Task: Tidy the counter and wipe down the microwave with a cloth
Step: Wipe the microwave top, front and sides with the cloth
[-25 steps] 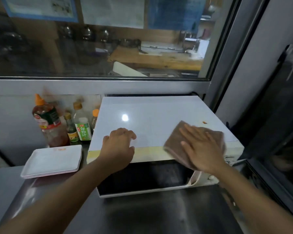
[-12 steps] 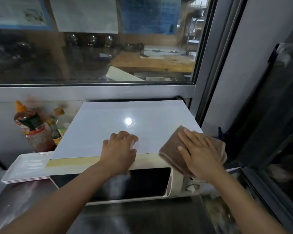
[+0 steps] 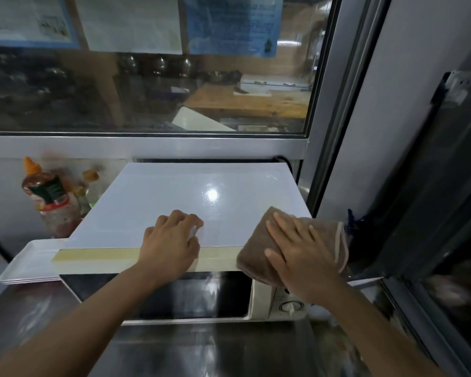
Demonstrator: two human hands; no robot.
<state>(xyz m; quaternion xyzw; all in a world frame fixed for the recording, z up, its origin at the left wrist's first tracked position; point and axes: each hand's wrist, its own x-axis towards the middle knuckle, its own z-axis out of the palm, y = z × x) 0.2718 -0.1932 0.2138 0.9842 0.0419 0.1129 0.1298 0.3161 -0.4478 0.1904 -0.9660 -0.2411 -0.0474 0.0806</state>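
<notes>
Flat-fingered, the right hand (image 3: pixel 301 257) presses a folded brown cloth (image 3: pixel 259 254) onto the front right corner of the microwave (image 3: pixel 201 202), fingers spread and straight across the fabric; a pale cord loop on the cloth hangs off its right edge. Part of the cloth droops over the front edge toward the control panel, where a round knob (image 3: pixel 291 306) shows just below the wrist.

From the left: a stack of white rectangular trays (image 3: pixel 27 265) lies on the steel counter (image 3: pixel 215 349) at nine o'clock of the microwave, its right end tucked beside the oven's body. Behind the trays, at ten o'clock, a red sauce bottle (image 3: pixel 49 197) with an orange nozzle stands upright against the wall, with smaller capped bottles (image 3: pixel 89 186), blurred, just beside it.

Next, the left hand (image 3: pixel 172 243) rests on the microwave's white top near the front edge, fingers loosely curled under, holding nothing. A yellowed strip runs along that front edge beneath it, and the dark door glass lies below.

Behind the microwave, at twelve o'clock, a wide window (image 3: pixel 147 91) carries papers taped to the glass.
</notes>
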